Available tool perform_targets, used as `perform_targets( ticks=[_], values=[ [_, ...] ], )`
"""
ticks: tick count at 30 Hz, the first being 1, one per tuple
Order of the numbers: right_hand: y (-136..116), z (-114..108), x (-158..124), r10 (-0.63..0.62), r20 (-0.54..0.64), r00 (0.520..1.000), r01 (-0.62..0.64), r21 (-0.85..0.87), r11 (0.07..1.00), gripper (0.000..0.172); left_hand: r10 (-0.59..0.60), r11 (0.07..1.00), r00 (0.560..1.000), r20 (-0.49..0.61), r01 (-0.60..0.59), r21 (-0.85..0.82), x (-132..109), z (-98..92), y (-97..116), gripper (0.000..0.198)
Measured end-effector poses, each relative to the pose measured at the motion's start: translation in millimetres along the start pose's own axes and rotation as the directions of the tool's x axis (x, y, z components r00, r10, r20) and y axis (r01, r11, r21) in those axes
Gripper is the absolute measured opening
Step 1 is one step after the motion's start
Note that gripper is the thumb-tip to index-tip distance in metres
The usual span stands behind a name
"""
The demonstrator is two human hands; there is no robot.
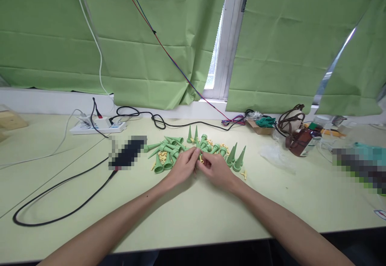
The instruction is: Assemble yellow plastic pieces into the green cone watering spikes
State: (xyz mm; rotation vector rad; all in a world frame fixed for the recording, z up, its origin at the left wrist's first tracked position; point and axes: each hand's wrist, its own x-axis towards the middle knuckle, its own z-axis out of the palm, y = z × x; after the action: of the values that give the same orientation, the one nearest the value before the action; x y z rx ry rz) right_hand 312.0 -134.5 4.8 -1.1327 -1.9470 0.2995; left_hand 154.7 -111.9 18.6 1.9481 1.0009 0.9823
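Note:
My left hand [185, 163] and my right hand [216, 168] meet over the table, both closed. Between the left fingers is a green plastic watering spike [197, 142], its tip pointing up and most of it hidden. A small yellow valve piece [201, 159] with a ring-like end shows at my right fingertips, against the spike. Whether the two parts are joined cannot be made out. Behind and left of the hands lies a heap of green spikes [171, 148] with small yellow valves [163, 157] among it. Right of my right hand, green spikes [239, 160] stand upright.
One loose yellow valve [244, 174] lies right of the standing spikes. A blurred dark device [128, 153] with a looped black cable [60, 222] is at left, before a power strip [98, 127]. At right are a plastic bag [276, 157] and brown bottle [303, 141].

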Motion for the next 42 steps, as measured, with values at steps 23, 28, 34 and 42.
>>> perform_targets(
  ticks=[23, 28, 34, 42],
  values=[
    [14, -16, 10, 0.011, -0.203, 0.979, -0.014, -0.013, 1.0, 0.037, 0.032, 0.941, 0.999, -0.038, -0.017, 0.338, -4, 1.2, -1, 0.043],
    [17, -14, 9, -0.005, -0.175, 0.985, 0.0, -0.027, 1.0, 0.038, 0.051, 0.877, 0.996, 0.073, -0.079, 0.474, -7, 1.7, -1, 0.027],
    [16, -12, 9, -0.016, -0.145, 0.989, 0.011, -0.039, 0.999, 0.039, 0.067, 0.809, 0.993, 0.097, -0.111, 0.578, -5, 2.0, -6, 0.014],
    [17, -11, 8, 0.0, -0.097, 0.995, -0.006, -0.062, 0.998, 0.033, 0.076, 0.774, 0.99, 0.115, -0.131, 0.619, -4, 1.2, -5, 0.022]
  ],
)
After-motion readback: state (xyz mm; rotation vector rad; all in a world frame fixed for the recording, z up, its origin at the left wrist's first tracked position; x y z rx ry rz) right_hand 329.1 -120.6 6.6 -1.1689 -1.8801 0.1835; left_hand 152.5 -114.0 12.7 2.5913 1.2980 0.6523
